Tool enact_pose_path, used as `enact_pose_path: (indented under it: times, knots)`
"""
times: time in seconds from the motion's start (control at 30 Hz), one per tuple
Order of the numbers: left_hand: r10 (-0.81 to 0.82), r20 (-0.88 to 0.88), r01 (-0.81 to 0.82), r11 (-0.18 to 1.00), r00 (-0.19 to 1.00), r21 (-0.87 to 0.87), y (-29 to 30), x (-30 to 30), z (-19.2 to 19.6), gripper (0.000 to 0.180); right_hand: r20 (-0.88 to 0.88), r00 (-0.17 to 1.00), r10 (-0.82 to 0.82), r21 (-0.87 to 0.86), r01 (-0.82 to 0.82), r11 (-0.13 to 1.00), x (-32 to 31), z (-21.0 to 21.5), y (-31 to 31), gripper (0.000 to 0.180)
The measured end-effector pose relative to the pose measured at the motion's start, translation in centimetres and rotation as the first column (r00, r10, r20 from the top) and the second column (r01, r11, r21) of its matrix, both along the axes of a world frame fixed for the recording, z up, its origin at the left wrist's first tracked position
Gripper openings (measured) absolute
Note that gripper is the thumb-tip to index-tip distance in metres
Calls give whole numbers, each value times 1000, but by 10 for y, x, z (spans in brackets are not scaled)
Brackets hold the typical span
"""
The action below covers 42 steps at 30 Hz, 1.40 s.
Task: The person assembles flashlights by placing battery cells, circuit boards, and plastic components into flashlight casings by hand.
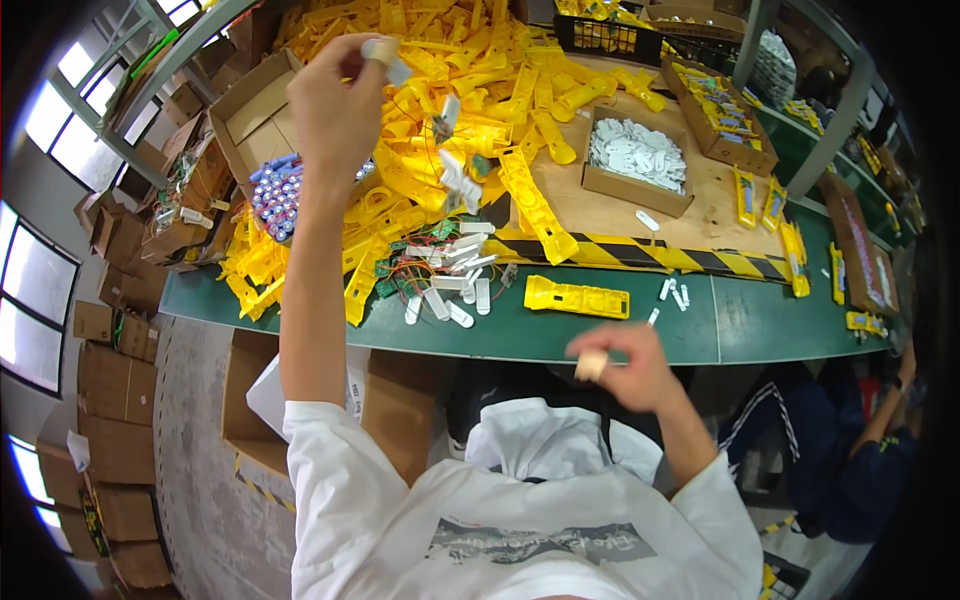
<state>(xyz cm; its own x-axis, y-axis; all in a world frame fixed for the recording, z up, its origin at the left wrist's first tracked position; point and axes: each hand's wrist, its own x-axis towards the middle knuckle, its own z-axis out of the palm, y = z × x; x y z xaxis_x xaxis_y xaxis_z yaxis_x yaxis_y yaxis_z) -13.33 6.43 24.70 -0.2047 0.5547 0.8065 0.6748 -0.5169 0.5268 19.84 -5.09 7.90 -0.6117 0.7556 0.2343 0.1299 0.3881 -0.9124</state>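
Note:
My left hand [340, 105] is raised over the heap of yellow plastic shells [440, 60]. Its fingertips, one in a beige finger cot, are closed on a bundle of wired white parts [455, 185], which hangs blurred to the right on thin wires. My right hand [635, 370] is in front of the table's near edge, fingers loosely bent and apart, a beige cot on one, with nothing visible in it. Beyond it a yellow shell [577, 297] lies flat on the green table. Another shell [535, 205] rests slantwise across the striped tape.
Green circuit boards with white pieces [450, 275] are piled at the table's edge. Batteries [280, 195] fill part of a cardboard box at left. An open box [635, 160] holds white pieces. A shelf post [850, 90] rises at right, where another person [850, 450] sits.

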Motion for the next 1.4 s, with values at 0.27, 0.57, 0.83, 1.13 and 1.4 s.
enact_pose_path:
  times: [0.27, 0.57, 0.83, 1.13, 1.4]
  knots:
    - [-181, -96, 104, 842, 979, -529, 11, 2, -42, 21, 249, 933, -258, 165, 222, 961, -76, -2, 134, 35]
    - [-224, 300, 339, 844, 927, -416, -9, 12, -80, 24, 161, 987, -21, 234, -17, 972, -138, -20, 163, 42]
    - [236, -136, -270, 892, 962, -362, -29, -21, -152, 16, 160, 977, -141, 163, 115, 980, -111, -9, 166, 47]
    - [51, 444, 191, 854, 895, -483, -42, 10, -197, 15, 218, 973, 73, -149, -40, 988, -74, -19, 199, 36]
    - [156, -17, -141, 833, 988, -536, -71, 46, -189, 15, 495, 869, -10, 110, -52, 993, -62, 46, 205, 31]
